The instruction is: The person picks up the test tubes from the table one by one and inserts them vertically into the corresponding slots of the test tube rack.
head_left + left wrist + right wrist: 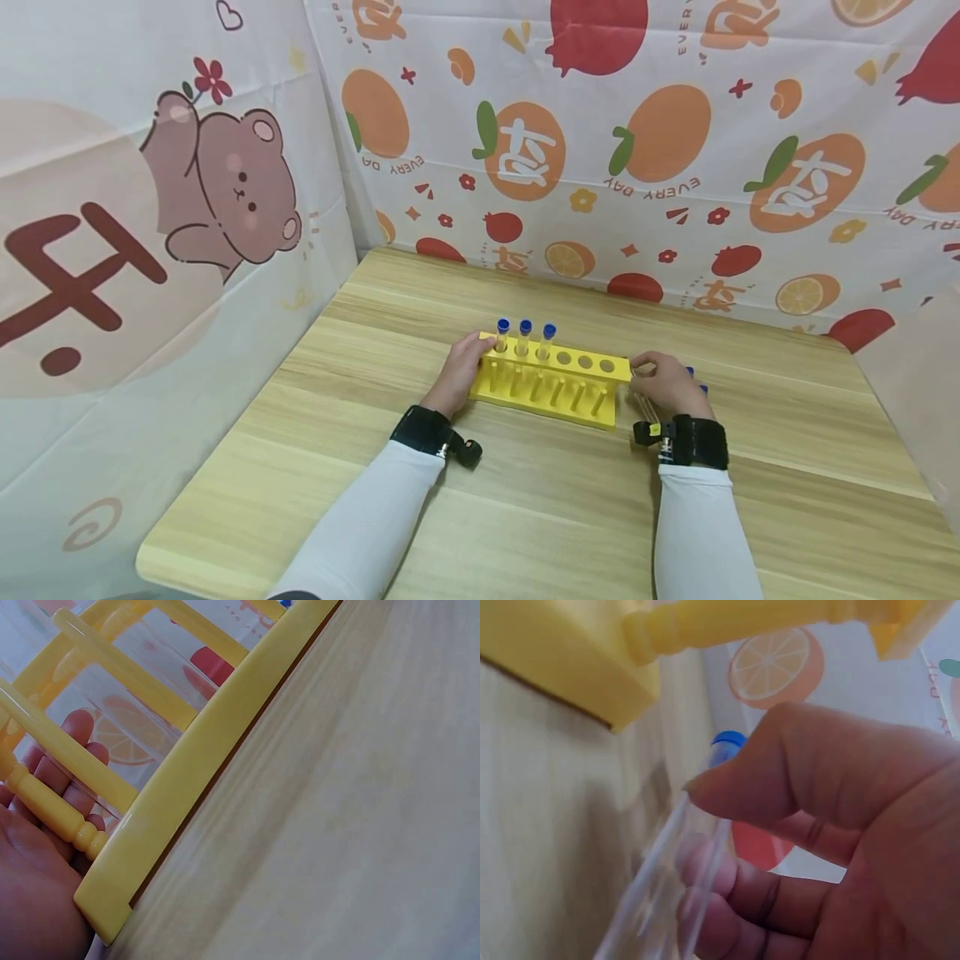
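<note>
A yellow test tube rack (543, 407) stands on the table with three blue-capped clear test tubes (525, 327) in its left holes. My left hand (455, 377) grips the rack's left end, thumb near the top board; in the left wrist view its fingers (79, 727) curl behind the end post (56, 806). Beside the rack's right end, my right hand (666, 385) pinches a clear test tube (656, 889) between thumb and fingers. A blue cap (727, 739) shows just beyond the thumb in the right wrist view. The hand partly hides that tube.
Two more blue caps (703, 389) peek out right of my right hand, their tubes hidden by it. The wooden table (525, 517) meets a fruit-print cloth (592, 167) behind and a bear-print cloth (247, 192) at the left.
</note>
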### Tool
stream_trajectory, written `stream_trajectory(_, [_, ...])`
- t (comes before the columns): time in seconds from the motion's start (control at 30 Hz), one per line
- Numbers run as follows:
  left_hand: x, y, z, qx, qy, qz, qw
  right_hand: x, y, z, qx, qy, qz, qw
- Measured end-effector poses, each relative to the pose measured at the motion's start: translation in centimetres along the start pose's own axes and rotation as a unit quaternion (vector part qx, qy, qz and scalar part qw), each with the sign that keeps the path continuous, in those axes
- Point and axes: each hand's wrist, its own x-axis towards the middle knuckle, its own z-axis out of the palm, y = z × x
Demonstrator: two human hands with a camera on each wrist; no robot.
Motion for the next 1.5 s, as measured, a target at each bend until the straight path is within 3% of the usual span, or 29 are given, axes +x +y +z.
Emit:
stream_trajectory(0.2, [0.0, -0.2, 0.1, -0.005, 0.01, 0.008, 0.9999, -0.4, -0.8, -0.8, 0.012, 0.031, -0.005, 0.9994])
stream_trajectory(0.43, [0.0, -0.2, 0.1, 0.001, 0.015, 0.001, 0.9999, -0.9, -1.2, -1.5, 0.019, 0.086, -0.057, 0.9945])
stream_trajectory(0.63, [0.0, -0.2, 0.1, -0.003, 0.016, -0.004, 0.9999, -1.9, -2.3, -2.0, 0.048, 0.125, -0.073, 0.9882])
stream_trajectory(1.1, [0.0, -0.2, 0.1, -0.009, 0.012, 0.005, 0.9999, -4.2, -4.2, -3.0, 0.089, 0.234, -0.098, 0.9631])
stream_trajectory(1.5, [-0.1, 0.0, 0.2, -0.007, 0.013, 0.001, 0.9999, -5.5, -5.3, -3.3, 0.107, 0.293, -0.15, 0.9382])
